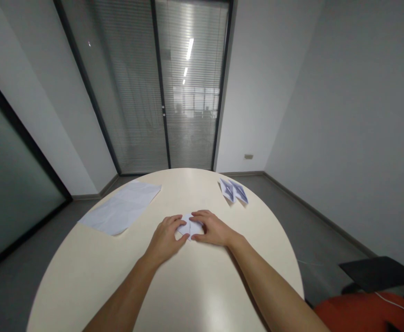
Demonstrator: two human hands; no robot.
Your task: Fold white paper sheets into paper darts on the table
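Observation:
A small folded white paper (189, 227) lies on the table between my two hands, with a crease line down its middle. My left hand (168, 237) grips its left side, thumb at the near edge and fingers curled over the far part. On the right side my right hand (211, 228) does the same, its fingertips on the paper's far edge and its thumb near the bottom corner. Parts of the paper are hidden under the fingers. Two folded paper pieces (234, 191) with bluish shaded folds lie farther off to the right.
Sheets of white paper (122, 210) lie at the left of the round cream table (174, 295). A red chair (352, 313) with a black armrest (378, 272) stands at the right. Beyond the table are a glass door with blinds (191, 129) and grey walls.

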